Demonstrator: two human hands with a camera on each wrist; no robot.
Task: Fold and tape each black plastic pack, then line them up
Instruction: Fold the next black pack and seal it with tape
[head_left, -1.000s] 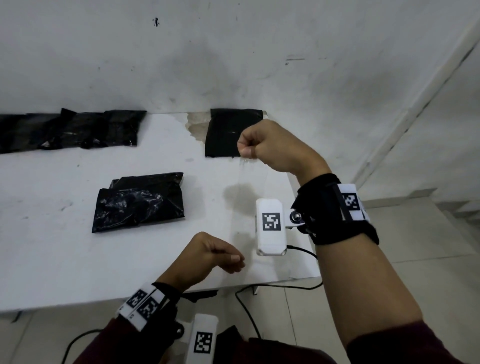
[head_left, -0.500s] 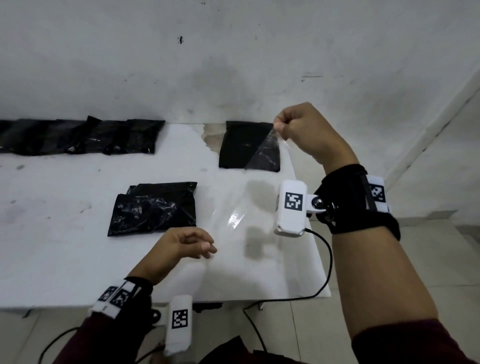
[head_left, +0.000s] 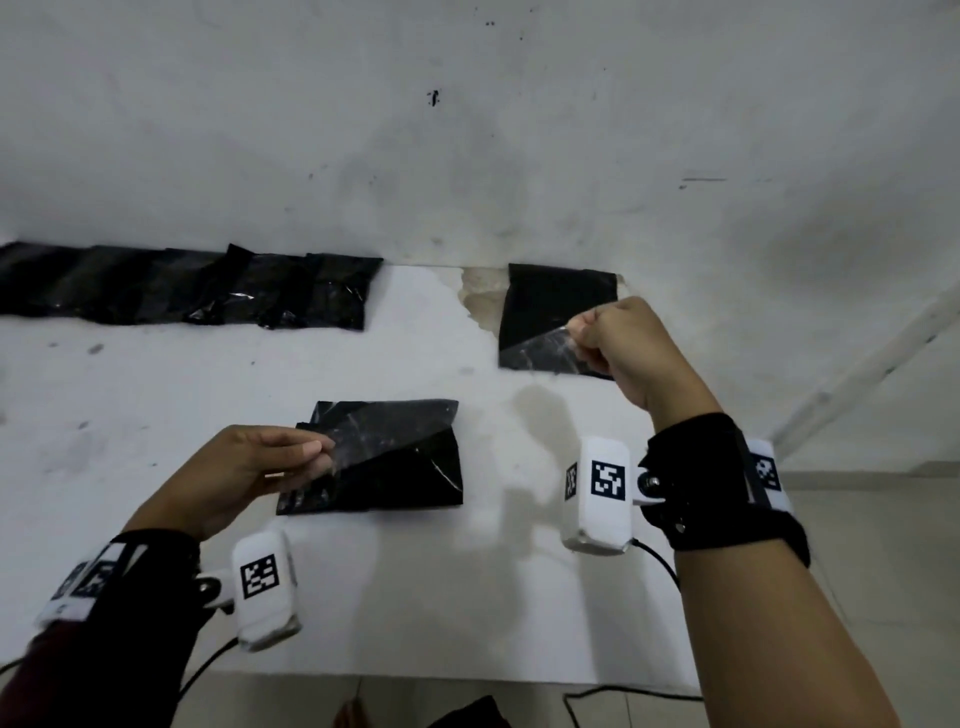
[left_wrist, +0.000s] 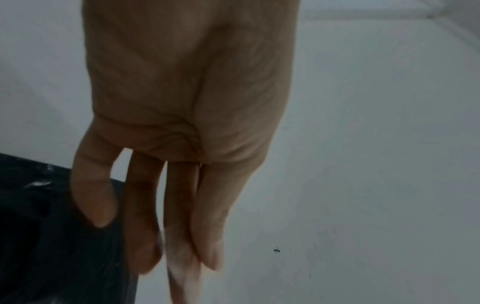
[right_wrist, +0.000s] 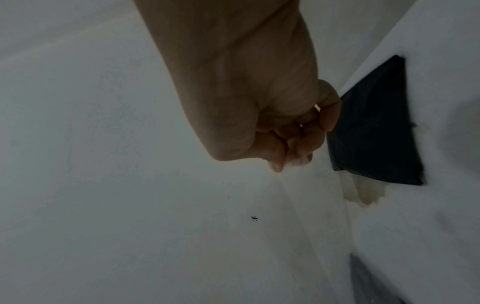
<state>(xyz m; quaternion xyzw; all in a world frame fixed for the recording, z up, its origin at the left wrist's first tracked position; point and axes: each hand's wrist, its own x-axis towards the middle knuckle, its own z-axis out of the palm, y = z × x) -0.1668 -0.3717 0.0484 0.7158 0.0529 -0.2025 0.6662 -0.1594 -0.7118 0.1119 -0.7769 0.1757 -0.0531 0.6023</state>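
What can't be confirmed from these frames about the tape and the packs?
- Clear tape strip: head view shows it stretched between the left hand and right hand; wrist views blur it.
- Right grip: curled fingers hide the tape end.
- Row of packs: cut off by the left edge, count unclear.
- Middle pack: whether already taped, unclear.

Bare table (head_left: 156, 415) left of folded pack (head_left: 405, 483); wall (head_left: 467, 156) close behind.

Head view overhead; close wrist views (seemingly wallward)
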